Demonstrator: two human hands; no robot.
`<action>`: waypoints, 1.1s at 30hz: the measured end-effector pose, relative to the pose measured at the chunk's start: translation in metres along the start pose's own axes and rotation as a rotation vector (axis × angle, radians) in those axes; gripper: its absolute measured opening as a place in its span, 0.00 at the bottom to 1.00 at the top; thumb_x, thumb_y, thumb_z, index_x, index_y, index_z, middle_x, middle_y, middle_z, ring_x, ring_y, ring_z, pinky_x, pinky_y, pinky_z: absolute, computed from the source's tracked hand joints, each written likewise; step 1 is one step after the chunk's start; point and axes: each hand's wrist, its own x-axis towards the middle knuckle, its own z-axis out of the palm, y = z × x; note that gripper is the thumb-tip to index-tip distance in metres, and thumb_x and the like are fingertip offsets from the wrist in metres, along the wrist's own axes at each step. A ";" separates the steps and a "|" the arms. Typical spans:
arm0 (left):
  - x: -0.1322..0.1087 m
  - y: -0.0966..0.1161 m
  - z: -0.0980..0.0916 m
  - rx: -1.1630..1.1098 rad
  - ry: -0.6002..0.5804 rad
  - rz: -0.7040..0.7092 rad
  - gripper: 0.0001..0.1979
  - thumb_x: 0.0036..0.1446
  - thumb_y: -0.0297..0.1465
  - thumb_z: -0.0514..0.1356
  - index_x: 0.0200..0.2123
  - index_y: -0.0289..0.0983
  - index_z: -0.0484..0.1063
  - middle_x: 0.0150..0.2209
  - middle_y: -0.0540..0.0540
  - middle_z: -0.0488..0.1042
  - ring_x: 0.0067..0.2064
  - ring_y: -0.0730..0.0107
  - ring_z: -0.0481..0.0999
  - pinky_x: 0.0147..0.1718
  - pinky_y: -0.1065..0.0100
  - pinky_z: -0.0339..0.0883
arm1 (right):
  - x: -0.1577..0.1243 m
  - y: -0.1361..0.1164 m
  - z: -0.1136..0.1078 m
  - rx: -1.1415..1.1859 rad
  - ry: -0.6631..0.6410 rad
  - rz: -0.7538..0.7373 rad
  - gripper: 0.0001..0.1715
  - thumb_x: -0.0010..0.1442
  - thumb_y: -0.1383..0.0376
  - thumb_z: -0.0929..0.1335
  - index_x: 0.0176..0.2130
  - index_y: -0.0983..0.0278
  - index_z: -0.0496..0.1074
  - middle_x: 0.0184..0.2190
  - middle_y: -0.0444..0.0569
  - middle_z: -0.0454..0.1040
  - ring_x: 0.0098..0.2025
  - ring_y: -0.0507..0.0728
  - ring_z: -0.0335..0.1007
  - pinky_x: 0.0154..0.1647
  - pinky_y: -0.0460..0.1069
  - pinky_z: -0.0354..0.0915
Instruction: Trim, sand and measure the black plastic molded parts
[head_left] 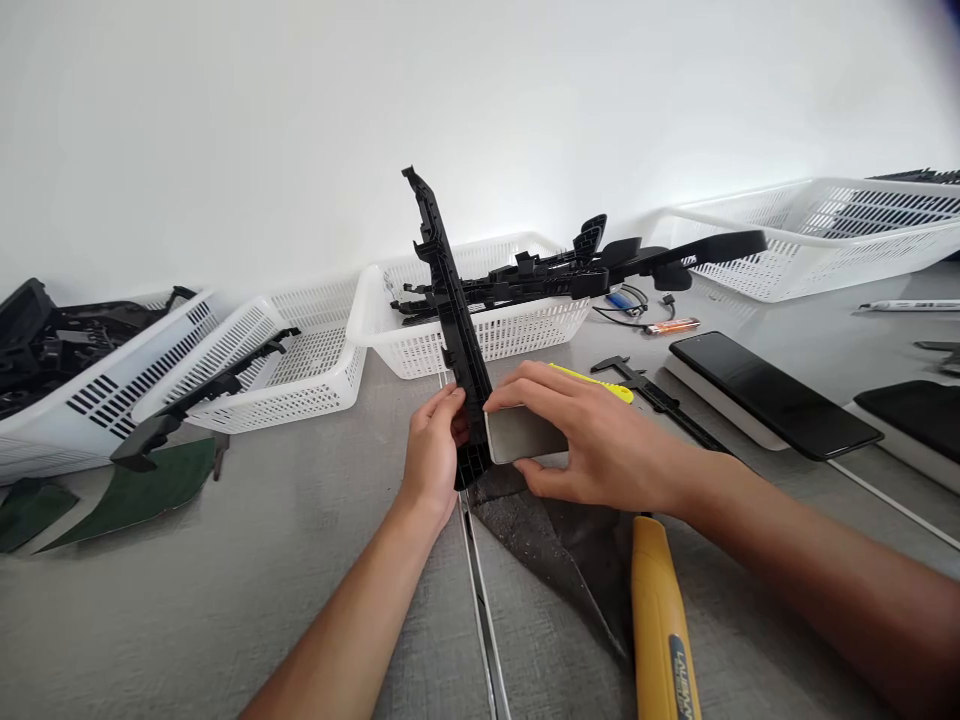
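Observation:
My left hand [433,450] grips a long black plastic trim piece [456,320] near its lower end. The piece stands steeply, its top leaning left and away from me. Between thumb and fingers, my right hand [570,430] holds a flat grey rectangular block [525,434] with rounded corners. One end of the block meets the right side of the trim piece, close to its bottom. Beneath both hands lies a dark, creased sheet [559,550] with pale specks. A yellow-handled tool [660,610] lies below my right wrist, its front end hidden.
Behind my hands, a white basket [517,330] bears several black parts. Another white basket [322,385] with one part across it stands left. Right of my hand are a yellow cutter [619,390], a caliper [660,395] and a phone [772,390]. Green sheets [150,490] lie left.

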 end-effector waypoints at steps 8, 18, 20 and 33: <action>0.000 0.001 0.002 -0.003 -0.014 -0.011 0.10 0.51 0.38 0.70 0.33 0.38 0.78 0.27 0.54 0.77 0.31 0.71 0.75 0.31 0.72 0.67 | 0.002 -0.004 0.003 -0.064 -0.009 -0.113 0.27 0.58 0.75 0.72 0.56 0.62 0.72 0.52 0.54 0.77 0.52 0.65 0.75 0.53 0.59 0.72; -0.001 0.004 -0.005 0.070 -0.334 -0.059 0.14 0.63 0.36 0.59 0.48 0.42 0.79 0.23 0.54 0.72 0.22 0.69 0.71 0.20 0.69 0.62 | 0.000 0.003 0.009 -0.168 0.106 -0.036 0.23 0.65 0.71 0.71 0.59 0.62 0.71 0.55 0.57 0.75 0.56 0.68 0.72 0.54 0.63 0.72; -0.002 0.003 -0.006 0.078 -0.351 -0.045 0.13 0.63 0.36 0.59 0.48 0.42 0.79 0.23 0.55 0.69 0.20 0.72 0.67 0.18 0.70 0.61 | 0.000 0.003 0.009 -0.172 0.109 -0.026 0.23 0.65 0.71 0.72 0.58 0.62 0.71 0.55 0.57 0.74 0.55 0.67 0.72 0.54 0.63 0.72; -0.005 0.004 -0.002 0.070 -0.227 -0.050 0.16 0.55 0.34 0.61 0.47 0.41 0.80 0.24 0.55 0.66 0.23 0.74 0.60 0.16 0.74 0.54 | 0.001 -0.003 0.010 -0.104 0.047 -0.024 0.27 0.59 0.74 0.71 0.57 0.62 0.74 0.52 0.56 0.75 0.53 0.66 0.73 0.54 0.62 0.73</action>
